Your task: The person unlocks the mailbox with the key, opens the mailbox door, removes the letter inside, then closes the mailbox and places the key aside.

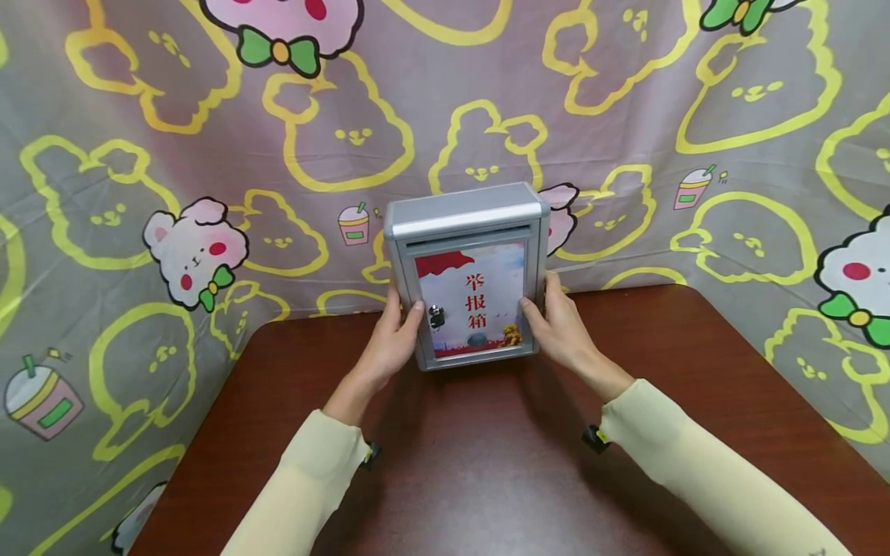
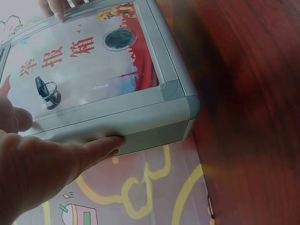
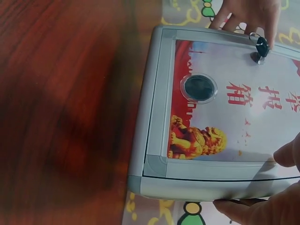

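Observation:
Both hands grip a silver metal report box [image 1: 467, 208] by its two sides, with its printed front turned toward me. My left hand [image 1: 395, 333] has its thumb on the front frame and fingers along the side. Across from it, my right hand [image 1: 562, 328] holds the other side the same way. The box tilts slightly and overlaps the table's far part in the head view. Near its left edge a key [image 2: 43, 89] with a ring sits in the lock. A round dark window [image 3: 199, 88] is low on the front panel, and a slot [image 1: 467, 236] runs near the top.
A reddish-brown wooden table [image 1: 459, 463] lies under the box. Behind and beside it hangs a grey-pink curtain [image 1: 417, 77] with yellow cartoon outlines, close to the table's far edge.

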A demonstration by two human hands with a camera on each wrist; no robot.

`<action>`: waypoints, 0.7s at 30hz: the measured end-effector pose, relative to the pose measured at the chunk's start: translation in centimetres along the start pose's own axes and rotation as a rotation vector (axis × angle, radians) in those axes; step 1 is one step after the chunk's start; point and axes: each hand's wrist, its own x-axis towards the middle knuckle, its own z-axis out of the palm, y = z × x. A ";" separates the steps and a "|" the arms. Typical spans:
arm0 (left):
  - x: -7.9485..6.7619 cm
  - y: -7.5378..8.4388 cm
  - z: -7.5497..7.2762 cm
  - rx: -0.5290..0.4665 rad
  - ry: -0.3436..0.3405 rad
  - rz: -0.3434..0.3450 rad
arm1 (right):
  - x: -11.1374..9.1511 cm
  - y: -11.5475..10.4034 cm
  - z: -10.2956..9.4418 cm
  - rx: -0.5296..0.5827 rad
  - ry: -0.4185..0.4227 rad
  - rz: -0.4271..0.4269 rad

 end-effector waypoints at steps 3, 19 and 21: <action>-0.2 -0.3 0.0 -0.004 0.010 -0.003 | -0.2 0.1 0.3 0.003 -0.017 0.013; -0.3 -2.1 -0.1 -0.040 0.034 0.032 | -0.2 1.1 1.7 0.048 -0.062 0.031; -0.3 -2.5 0.0 -0.032 0.037 0.024 | -0.2 1.4 1.9 0.046 -0.070 0.035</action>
